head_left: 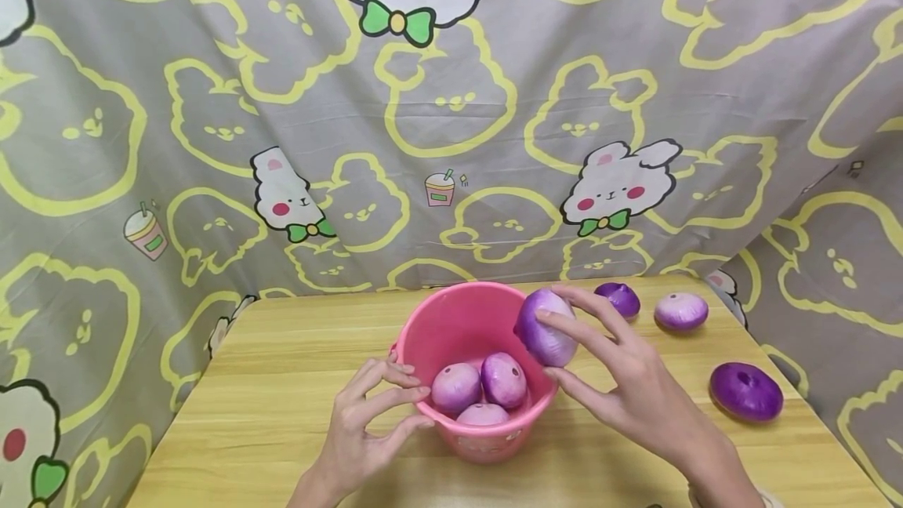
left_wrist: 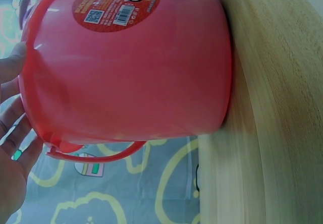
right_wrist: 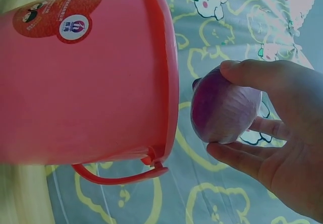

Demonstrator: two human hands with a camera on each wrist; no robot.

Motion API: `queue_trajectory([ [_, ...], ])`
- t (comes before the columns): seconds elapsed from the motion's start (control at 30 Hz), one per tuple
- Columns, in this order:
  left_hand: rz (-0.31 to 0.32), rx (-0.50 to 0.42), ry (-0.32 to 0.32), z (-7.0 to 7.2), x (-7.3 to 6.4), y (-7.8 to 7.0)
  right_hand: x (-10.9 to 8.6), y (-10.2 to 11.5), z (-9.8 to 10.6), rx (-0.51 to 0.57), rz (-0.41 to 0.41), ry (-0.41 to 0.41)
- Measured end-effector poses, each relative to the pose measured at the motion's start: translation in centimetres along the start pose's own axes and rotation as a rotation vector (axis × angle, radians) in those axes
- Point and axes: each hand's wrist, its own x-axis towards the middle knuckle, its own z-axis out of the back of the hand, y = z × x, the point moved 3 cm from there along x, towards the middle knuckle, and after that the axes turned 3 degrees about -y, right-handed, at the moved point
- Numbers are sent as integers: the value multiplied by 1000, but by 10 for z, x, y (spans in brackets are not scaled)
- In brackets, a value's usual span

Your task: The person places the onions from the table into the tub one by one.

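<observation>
A: We've got the right hand (head_left: 631, 382) up at the bucket's right side, and what a neat pinch: a purple-and-white onion (head_left: 549, 328) sits between thumb and fingertips!

B: Right at the tips, well away from the palm, with its pointed end turned toward the pink bucket (head_left: 457, 324). From the right wrist we see a gap between onion and rim, so it's held just above, not touching.

A: Across to the left hand (head_left: 365, 411), over on the bucket's near left side! We see bent fingers, spread a little, their tips at the rim.

B: Pinching it or merely touching? We can't tell from here; the rim hides too much. Either way, the held onion is across the bucket's mouth from that hand, well apart.

A: Down inside, we count three more: one at left (head_left: 455, 388), one at right (head_left: 504, 379), and a paler one (head_left: 483, 415) nearest us, partly cut off by the front rim.

B: And out on the wooden surface (head_left: 296, 382), beyond the right hand, we have a dark purple one (head_left: 618, 301), a pale one (head_left: 681, 311), and a flattish deep-purple one (head_left: 746, 392) closest to us!
</observation>
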Motion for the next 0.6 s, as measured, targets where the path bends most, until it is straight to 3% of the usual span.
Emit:
queue_trajectory([
  [0.6, 4, -2, -1, 0, 1, -1, -1, 4, -8, 44, 1, 42],
])
